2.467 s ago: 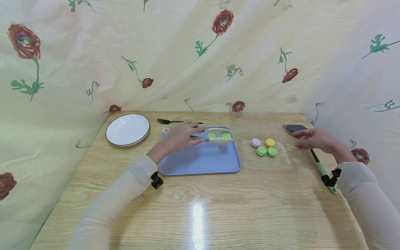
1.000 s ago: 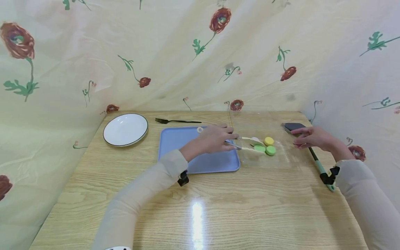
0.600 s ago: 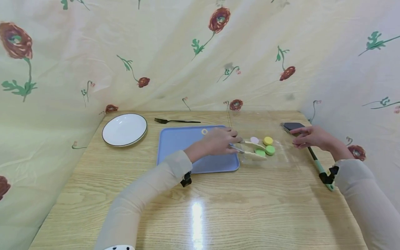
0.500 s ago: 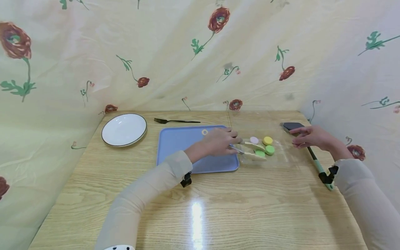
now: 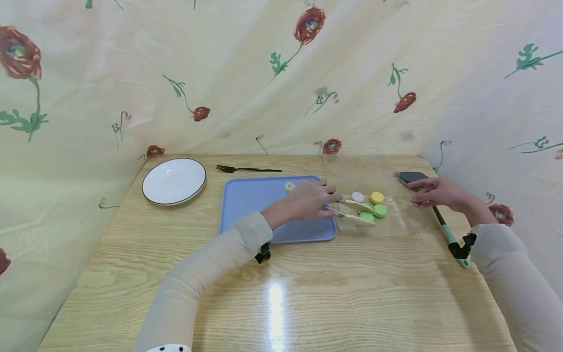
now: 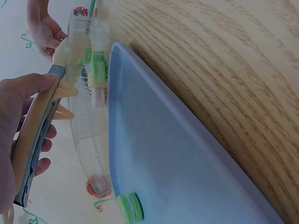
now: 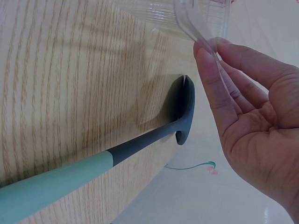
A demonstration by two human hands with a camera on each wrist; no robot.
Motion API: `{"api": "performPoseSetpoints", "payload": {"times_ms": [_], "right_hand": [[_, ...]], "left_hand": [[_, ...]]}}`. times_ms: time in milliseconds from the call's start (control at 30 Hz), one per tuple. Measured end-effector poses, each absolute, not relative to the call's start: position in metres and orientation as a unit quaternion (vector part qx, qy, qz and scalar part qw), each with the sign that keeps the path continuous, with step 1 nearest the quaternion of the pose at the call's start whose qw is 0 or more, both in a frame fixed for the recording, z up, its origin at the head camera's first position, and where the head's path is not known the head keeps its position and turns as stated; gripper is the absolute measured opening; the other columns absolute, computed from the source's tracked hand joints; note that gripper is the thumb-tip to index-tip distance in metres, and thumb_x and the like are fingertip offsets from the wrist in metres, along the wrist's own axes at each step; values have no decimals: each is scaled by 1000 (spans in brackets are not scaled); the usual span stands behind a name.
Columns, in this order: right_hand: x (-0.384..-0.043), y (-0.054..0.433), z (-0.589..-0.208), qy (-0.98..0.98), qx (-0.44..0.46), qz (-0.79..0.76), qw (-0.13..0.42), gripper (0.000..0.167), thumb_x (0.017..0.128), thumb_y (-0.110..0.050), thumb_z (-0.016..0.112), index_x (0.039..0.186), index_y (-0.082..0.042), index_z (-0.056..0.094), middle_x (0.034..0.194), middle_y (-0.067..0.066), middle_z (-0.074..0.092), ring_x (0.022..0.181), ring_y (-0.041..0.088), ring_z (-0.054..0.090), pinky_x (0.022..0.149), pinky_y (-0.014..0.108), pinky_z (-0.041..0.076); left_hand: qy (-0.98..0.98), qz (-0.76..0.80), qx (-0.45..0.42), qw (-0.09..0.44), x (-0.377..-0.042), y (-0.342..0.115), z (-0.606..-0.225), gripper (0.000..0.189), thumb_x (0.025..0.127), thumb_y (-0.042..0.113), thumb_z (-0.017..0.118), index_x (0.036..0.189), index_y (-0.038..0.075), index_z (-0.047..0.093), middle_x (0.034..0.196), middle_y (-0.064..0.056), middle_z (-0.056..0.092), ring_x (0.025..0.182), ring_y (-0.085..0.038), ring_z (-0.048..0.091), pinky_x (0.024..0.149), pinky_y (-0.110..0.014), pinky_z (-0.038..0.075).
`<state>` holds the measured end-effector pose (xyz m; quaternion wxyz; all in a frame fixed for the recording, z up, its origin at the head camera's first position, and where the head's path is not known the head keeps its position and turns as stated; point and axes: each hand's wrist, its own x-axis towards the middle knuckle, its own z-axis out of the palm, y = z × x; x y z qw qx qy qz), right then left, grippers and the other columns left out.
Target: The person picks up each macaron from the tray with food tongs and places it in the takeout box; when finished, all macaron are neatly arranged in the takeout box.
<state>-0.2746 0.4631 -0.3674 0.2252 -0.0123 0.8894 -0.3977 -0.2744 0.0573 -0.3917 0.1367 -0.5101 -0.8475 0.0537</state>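
My left hand point(image 5: 305, 199) grips a pair of tongs point(image 6: 35, 135) with cream tips. In the head view the tips reach into a clear plastic box point(image 5: 396, 222), on either side of a green macaron point(image 5: 366, 216). Close by in the box lie a second green macaron point(image 5: 380, 211), a yellow macaron point(image 5: 377, 198) and a lilac macaron point(image 5: 357, 197). My right hand point(image 5: 440, 192) pinches a clear plastic edge point(image 7: 194, 21) between thumb and fingers at the box's right. Another green macaron point(image 6: 130, 207) sits on the blue tray point(image 5: 250, 205), hidden in the head view behind my left hand.
A spatula point(image 5: 448, 234) with a dark head and mint handle lies under and beside my right hand. A white plate point(image 5: 173, 181) stands at the back left, and a black fork point(image 5: 248, 169) lies behind the tray. Floral cloth point(image 5: 246, 73) hangs behind the table.
My left hand has carried the tongs rightward from over the tray's green macarons into the box, where the tips now straddle a green macaron. My right hand keeps its pinch in place.
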Motion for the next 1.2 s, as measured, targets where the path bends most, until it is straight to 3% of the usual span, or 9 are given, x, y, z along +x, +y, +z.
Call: {"api": "performPoseSetpoints", "payload": {"times_ms": [1200], "right_hand": [[-276, 465, -371, 889, -5, -401, 219, 64, 102, -14, 63, 152, 12, 32, 96, 4, 77, 87, 15, 74, 83, 34, 61]], "left_hand": [[-856, 42, -500, 123, -273, 58, -391, 50, 101, 58, 54, 141, 29, 61, 121, 7, 64, 99, -11, 61, 63, -24, 48]]}}
